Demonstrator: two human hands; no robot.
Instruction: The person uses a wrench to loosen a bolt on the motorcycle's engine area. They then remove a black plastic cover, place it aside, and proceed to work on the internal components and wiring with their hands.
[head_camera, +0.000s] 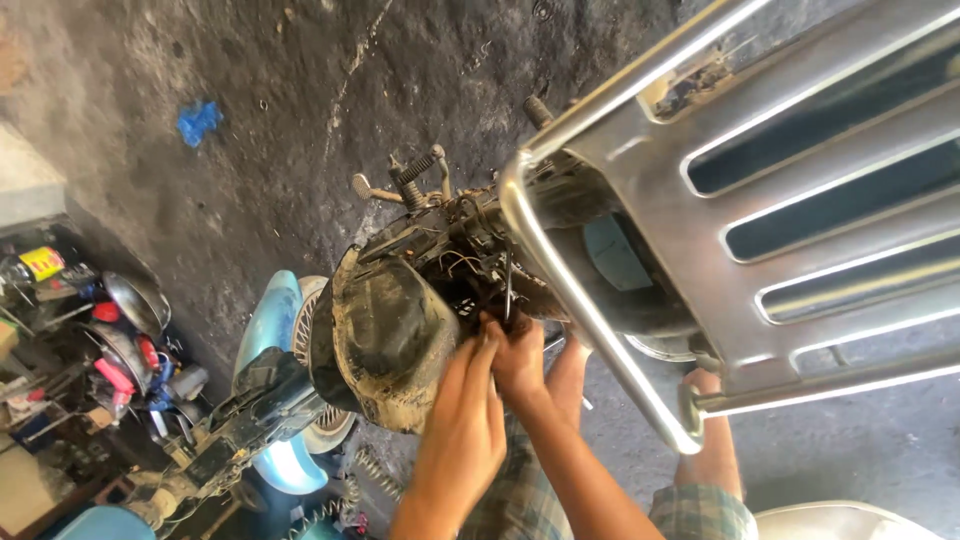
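Both of my hands meet at the underside of a stripped scooter frame (450, 240). My right hand (520, 358) is closed around a thin dark tool (508, 288) that pokes up into loose wires and greasy parts. My left hand (466, 420) reaches in beside it, fingers held together at the edge of a muddy black mudguard (385, 340). Whether those fingers pinch anything is hidden. My knees, in checked shorts (700, 510), are just below the hands.
A shiny metal carrier rack (760, 190) fills the upper right, its tube rail (590, 310) close above my right hand. Light blue scooter panels (268, 325) and a pile of parts and tools (120, 340) lie at left. A blue rag (198, 120) lies on the concrete floor.
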